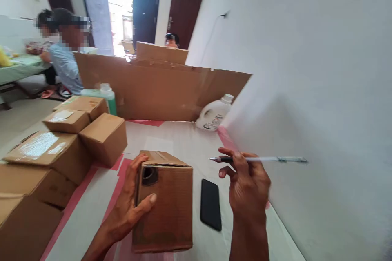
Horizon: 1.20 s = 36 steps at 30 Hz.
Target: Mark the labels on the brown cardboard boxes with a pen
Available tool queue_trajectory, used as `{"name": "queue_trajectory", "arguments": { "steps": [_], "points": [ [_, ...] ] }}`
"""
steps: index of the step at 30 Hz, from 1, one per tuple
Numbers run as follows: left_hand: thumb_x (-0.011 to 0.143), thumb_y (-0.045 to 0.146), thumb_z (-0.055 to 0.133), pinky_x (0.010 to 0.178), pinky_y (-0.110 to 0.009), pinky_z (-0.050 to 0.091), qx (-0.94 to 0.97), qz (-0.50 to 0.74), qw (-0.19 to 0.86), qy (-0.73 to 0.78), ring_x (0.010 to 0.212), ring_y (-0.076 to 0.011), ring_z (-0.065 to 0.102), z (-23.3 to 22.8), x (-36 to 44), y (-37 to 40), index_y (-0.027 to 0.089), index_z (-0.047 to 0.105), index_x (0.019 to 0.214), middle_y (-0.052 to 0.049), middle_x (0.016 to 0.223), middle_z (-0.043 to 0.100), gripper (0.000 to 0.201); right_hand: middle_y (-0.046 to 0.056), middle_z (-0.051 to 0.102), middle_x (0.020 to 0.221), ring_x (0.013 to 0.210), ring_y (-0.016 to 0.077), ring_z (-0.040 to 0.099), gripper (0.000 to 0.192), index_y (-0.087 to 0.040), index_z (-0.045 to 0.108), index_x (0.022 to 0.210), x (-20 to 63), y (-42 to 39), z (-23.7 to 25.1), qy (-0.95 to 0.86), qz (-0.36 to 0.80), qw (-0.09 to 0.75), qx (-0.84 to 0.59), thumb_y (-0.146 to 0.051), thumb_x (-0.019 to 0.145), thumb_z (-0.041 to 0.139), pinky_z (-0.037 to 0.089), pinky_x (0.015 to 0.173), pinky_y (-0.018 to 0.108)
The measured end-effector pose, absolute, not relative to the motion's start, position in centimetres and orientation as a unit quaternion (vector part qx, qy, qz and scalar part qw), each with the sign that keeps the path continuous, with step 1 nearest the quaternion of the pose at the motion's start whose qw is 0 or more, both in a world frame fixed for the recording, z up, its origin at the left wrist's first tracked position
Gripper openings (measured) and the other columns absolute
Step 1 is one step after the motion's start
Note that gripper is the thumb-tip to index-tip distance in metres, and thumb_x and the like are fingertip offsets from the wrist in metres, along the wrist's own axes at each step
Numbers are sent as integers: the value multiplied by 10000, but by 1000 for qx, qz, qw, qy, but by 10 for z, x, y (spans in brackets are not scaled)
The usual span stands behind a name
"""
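My left hand (131, 204) grips the left side of a brown cardboard box (171, 208), thumb on the near face and fingers along the far left edge. Near its upper left corner the box has a dark hole (150, 175). Held between the fingers of my right hand (248, 179) is a pen (263, 159) with a clear barrel and black grip. It lies level, its tip pointing left toward the box without touching it. A black smartphone (210, 204) rests on the table between the box and my right hand.
Several cardboard boxes (104, 134) are stacked at left. A green-and-white bottle (109, 99) stands behind them, and a white jug (215, 113) at the back right. A cardboard panel (165, 89) spans the far edge; a white wall (321, 89) borders the right. Other people sit beyond.
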<state>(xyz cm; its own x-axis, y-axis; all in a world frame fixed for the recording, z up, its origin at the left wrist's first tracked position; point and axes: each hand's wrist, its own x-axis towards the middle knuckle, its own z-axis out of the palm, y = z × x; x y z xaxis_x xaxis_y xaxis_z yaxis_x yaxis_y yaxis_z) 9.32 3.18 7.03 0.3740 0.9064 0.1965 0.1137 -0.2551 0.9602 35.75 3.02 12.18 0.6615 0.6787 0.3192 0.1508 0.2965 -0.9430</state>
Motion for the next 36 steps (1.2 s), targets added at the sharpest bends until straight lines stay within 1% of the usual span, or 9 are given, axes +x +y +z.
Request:
{"name": "queue_trajectory", "arguments": {
  "steps": [2, 6, 13, 18, 22, 29, 31, 34, 36],
  "points": [
    [962, 460, 581, 1272, -611, 122, 677, 407, 478, 384, 1572, -350, 145, 70, 93, 33, 388, 238, 1554, -47, 1684, 192, 688, 58, 725, 930, 685, 149, 688, 320, -209, 546, 887, 390, 44, 99, -409, 183, 519, -727, -514, 959, 487, 470, 493, 230],
    [940, 495, 602, 1276, -592, 127, 665, 423, 477, 389, 1565, -356, 172, 70, 97, 31, 362, 275, 1555, -60, 1674, 233, 709, -7, 631, 577, 496, 138, 616, 284, -178, 571, 682, 408, 71, 23, -407, 244, 327, -817, -338, 896, 667, 484, 534, 260],
    [914, 551, 613, 1274, -559, 174, 652, 437, 463, 413, 1549, -354, 230, 77, 101, 26, 336, 313, 1551, -68, 1657, 295, 737, 82, 703, 1115, 1001, 217, 686, 240, -142, 672, 1079, 388, 80, -34, -410, 236, 142, -870, -356, 971, 657, 559, 891, 410],
    [919, 543, 607, 1260, -566, 205, 654, 426, 476, 406, 1535, -366, 252, 77, 98, 32, 324, 295, 1558, -76, 1660, 277, 743, 221, 662, 1230, 1161, 315, 654, 342, -87, 622, 1171, 397, 51, -20, -399, 189, 129, -888, -372, 984, 584, 486, 922, 362],
    [917, 538, 608, 1252, -583, 208, 670, 415, 471, 395, 1529, -377, 246, 74, 96, 36, 337, 281, 1554, -68, 1662, 260, 744, 334, 563, 1315, 1252, 445, 581, 530, -2, 543, 1252, 404, 8, -24, -324, 174, 100, -925, -369, 894, 677, 475, 942, 462],
    [934, 523, 590, 1244, -598, 214, 682, 403, 478, 379, 1506, -374, 281, 76, 95, 38, 355, 254, 1552, -66, 1650, 265, 724, 363, 602, 1260, 1196, 496, 605, 783, 10, 536, 1240, 401, -23, -49, -257, 222, 162, -926, -519, 713, 775, 505, 886, 514],
    [934, 509, 596, 1248, -591, 211, 683, 404, 479, 376, 1520, -372, 248, 74, 94, 38, 350, 256, 1551, -67, 1655, 251, 722, 332, 664, 1174, 1119, 483, 651, 712, -32, 592, 1159, 401, -23, -53, -246, 242, 212, -914, -530, 679, 761, 511, 864, 516],
    [940, 486, 598, 1255, -582, 195, 687, 407, 475, 369, 1536, -364, 208, 73, 93, 37, 345, 260, 1549, -65, 1657, 234, 710, 180, 752, 977, 988, 391, 717, 469, -142, 661, 991, 397, -26, -59, -251, 284, 313, -871, -497, 686, 687, 536, 825, 441],
    [950, 469, 591, 1255, -573, 206, 687, 407, 481, 362, 1541, -354, 198, 73, 93, 36, 354, 258, 1547, -58, 1653, 235, 694, 118, 765, 896, 926, 354, 736, 460, -164, 669, 981, 391, -34, -60, -248, 316, 380, -833, -513, 682, 660, 558, 791, 415]
  ]
}}
